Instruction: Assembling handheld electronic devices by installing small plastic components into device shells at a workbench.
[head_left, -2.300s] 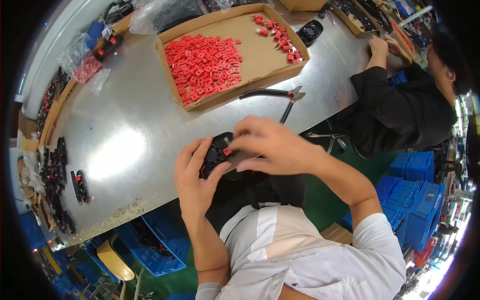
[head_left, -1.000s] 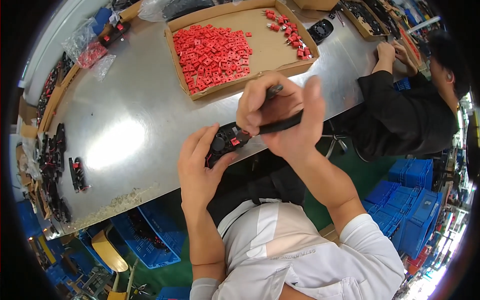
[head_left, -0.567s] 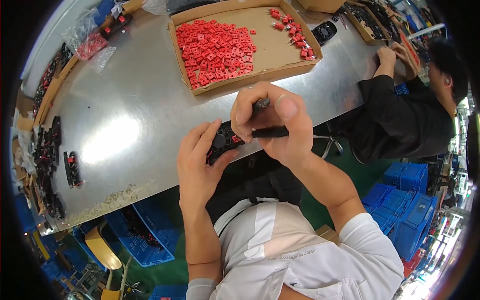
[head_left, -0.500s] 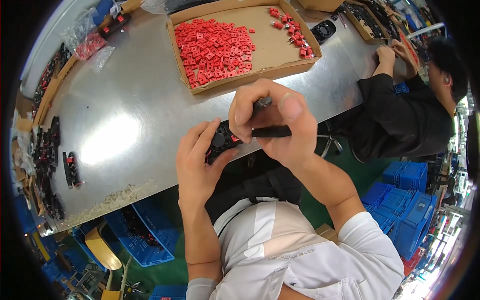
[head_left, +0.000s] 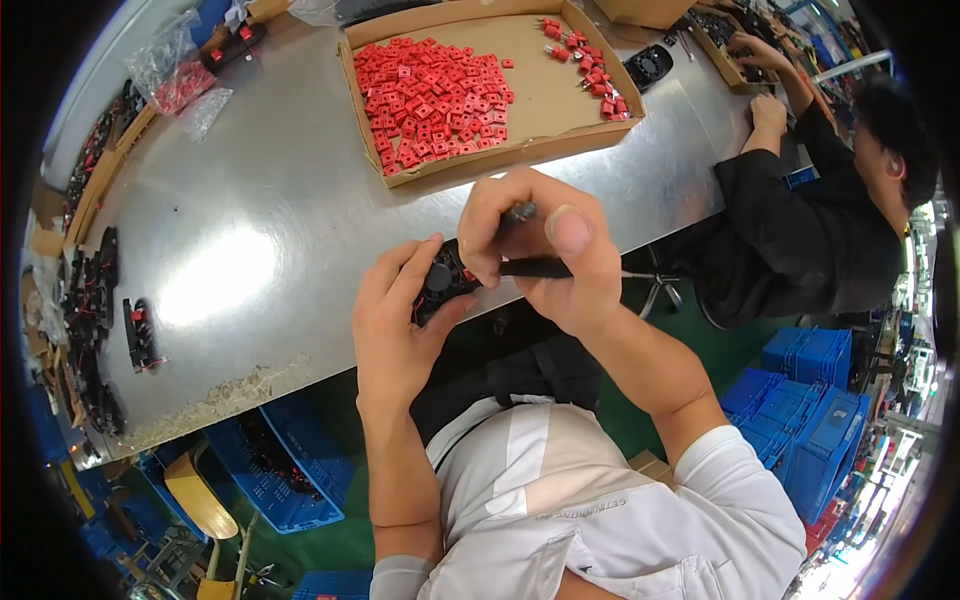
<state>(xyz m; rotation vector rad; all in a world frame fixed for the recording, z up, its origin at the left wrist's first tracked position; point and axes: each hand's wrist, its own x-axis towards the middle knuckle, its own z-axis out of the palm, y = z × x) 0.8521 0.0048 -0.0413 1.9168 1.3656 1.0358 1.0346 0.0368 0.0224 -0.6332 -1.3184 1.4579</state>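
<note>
My left hand (head_left: 392, 320) grips a black part with a round hub (head_left: 437, 279), at the table's near edge, fingers on its far side and thumb at the near side. A bit of red (head_left: 467, 276) shows on its right side. My right hand (head_left: 560, 250) is curled around a black two-handled hand tool (head_left: 537, 268), just right of the part. The fingers hide the working end of the tool, so I cannot tell whether it touches the part.
Beyond my hands, a shallow cardboard tray (head_left: 500, 160) holds many small red squares (head_left: 430, 100) and several red plug-like pieces (head_left: 592, 75). Black assemblies (head_left: 138, 335) lie at the left. Blue crates (head_left: 800, 420) stand right, below table height. A co-worker (head_left: 820, 210) sits at the right.
My right hand and the tool have shifted slightly nearer to me, while my left hand keeps its hold. One of the co-worker's hands has moved up to a box of black parts.
</note>
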